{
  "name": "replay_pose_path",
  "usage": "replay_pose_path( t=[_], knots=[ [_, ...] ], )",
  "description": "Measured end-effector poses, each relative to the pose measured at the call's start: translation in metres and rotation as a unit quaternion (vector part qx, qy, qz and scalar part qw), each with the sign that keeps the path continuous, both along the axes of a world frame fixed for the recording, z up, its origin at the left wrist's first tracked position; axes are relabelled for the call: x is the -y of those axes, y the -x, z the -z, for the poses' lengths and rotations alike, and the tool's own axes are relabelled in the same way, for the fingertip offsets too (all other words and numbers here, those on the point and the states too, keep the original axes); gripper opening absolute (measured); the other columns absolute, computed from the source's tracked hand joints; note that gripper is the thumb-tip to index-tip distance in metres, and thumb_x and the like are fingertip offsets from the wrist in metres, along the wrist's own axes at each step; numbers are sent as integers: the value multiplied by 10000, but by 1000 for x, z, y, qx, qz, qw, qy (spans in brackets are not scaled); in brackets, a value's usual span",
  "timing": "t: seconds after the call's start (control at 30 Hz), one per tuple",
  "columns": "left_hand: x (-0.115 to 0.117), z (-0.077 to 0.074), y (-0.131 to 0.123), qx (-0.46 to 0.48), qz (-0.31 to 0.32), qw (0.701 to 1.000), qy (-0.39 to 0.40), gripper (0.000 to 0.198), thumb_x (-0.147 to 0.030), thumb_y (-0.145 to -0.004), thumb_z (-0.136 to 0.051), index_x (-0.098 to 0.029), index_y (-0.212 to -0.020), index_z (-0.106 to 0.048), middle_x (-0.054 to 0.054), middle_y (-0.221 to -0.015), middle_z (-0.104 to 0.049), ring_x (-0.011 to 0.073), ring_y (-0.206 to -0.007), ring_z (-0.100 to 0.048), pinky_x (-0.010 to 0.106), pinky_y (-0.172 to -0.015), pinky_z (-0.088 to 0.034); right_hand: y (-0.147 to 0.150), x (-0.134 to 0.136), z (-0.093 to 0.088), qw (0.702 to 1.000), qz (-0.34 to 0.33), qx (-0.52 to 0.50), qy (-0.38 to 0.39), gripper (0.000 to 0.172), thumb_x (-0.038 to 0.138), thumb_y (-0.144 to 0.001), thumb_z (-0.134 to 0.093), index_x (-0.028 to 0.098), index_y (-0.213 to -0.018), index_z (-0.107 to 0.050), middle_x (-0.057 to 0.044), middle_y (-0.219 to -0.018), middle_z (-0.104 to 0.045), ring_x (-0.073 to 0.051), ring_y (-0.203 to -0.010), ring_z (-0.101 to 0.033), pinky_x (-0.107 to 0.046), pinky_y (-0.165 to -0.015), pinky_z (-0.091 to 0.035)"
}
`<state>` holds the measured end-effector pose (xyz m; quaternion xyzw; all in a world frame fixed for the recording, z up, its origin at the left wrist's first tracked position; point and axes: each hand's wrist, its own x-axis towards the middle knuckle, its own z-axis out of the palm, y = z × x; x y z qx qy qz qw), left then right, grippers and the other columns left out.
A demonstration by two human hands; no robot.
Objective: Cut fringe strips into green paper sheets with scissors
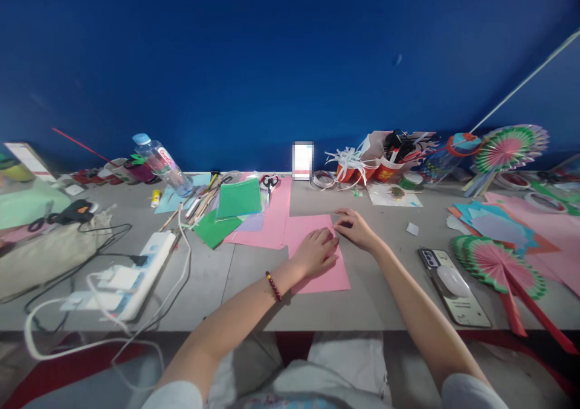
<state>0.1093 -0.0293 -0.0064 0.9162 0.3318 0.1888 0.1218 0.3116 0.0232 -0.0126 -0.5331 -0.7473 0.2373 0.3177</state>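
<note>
A pink sheet of paper (324,276) lies on the grey desk in front of me. My left hand (316,253), with a dark bead bracelet (273,286) at the wrist, rests flat on it, fingers stretched towards its right side. Just beyond the sheet's upper right edge is my right hand (356,231), palm down, with thumb and fingers apart and nothing seen between them. Its fingertips are close to the paper's edge; whether they touch it I cannot tell. Past the left hand lies a larger pink sheet (278,215), partly covered by green paper (239,199).
A power strip (147,273) with cables and a tilted water bottle (163,164) are on the left. Scissors (270,182) and a lit phone (302,161) stand at the back. Rightward are cups (387,170), a phone (466,309) under a mouse (453,280), and paper fans (498,264).
</note>
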Motion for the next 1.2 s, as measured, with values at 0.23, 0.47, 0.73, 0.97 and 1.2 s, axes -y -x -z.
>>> replay_pose_path(
  t=[0.23, 0.47, 0.73, 0.97, 1.2],
  knots=[
    [0, 0, 0, 6, -1, 1000, 4, 432, -355, -878, -503, -170, -1268, -503, 128, -1214, -490, 265, -1200, -432, 425, -1042, -364, 3, -16, 8, 1000, 19, -6, -23, 120, 275, -741, -622, 220, -657, -687, -67, -1131, -619, -234, -1030, -573, -393, -925, -433],
    [1, 1, 0, 8, -6, 1000, 6, 425, -353, -878, -499, -193, -1272, -500, 128, -1228, -488, 280, -1206, -435, 458, -1026, -368, 8, -23, 11, 998, 50, -1, -37, 117, 269, -749, -599, 223, -695, -692, -60, -1073, -630, -206, -939, -596, -344, -828, -477],
    [1, 1, -2, 16, -6, 1000, -6, 425, -333, -861, -522, -168, -1253, -510, 131, -1183, -488, 272, -1148, -456, 435, -1009, -388, 17, -20, 8, 994, 91, 32, -61, 124, 246, -758, -582, 223, -691, -684, -43, -999, -633, -165, -766, -600, -303, -736, -482],
    [0, 2, -2, 33, -7, 999, -13, 415, -337, -860, -519, -200, -1251, -505, 121, -1130, -491, 273, -1108, -481, 458, -966, -412, 23, -21, 13, 986, 146, 17, -72, 146, 287, -781, -571, 235, -741, -701, -35, -947, -657, -166, -730, -600, -300, -702, -479],
    [0, -1, 0, 5, -4, 1000, -3, 424, -343, -869, -512, -176, -1258, -506, 128, -1196, -489, 271, -1169, -455, 427, -1016, -387, 2, -9, 3, 998, 4, -58, 12, 131, 292, -737, -623, 230, -646, -694, -48, -1017, -672, -211, -946, -609, -345, -855, -473]
  ],
)
